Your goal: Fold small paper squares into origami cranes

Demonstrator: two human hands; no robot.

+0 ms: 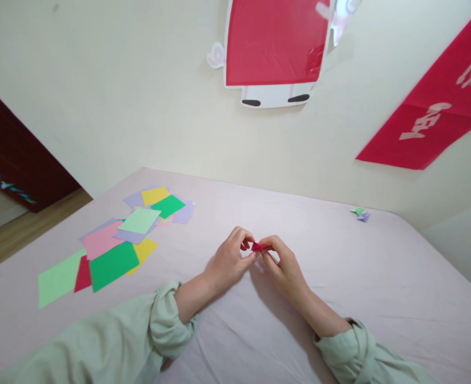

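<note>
A small folded piece of red paper is pinched between both hands above the pale pink sheet. My left hand has its fingers curled, thumb and fingertips closed on the paper's left end. My right hand grips the right end with pinched fingers. Both forearms in light green rolled sleeves rest on the sheet.
A loose spread of coloured paper squares in green, pink, yellow, lilac and red lies to the left. Two small folded paper pieces sit at the far right near the wall. A red poster and a red banner hang on the wall.
</note>
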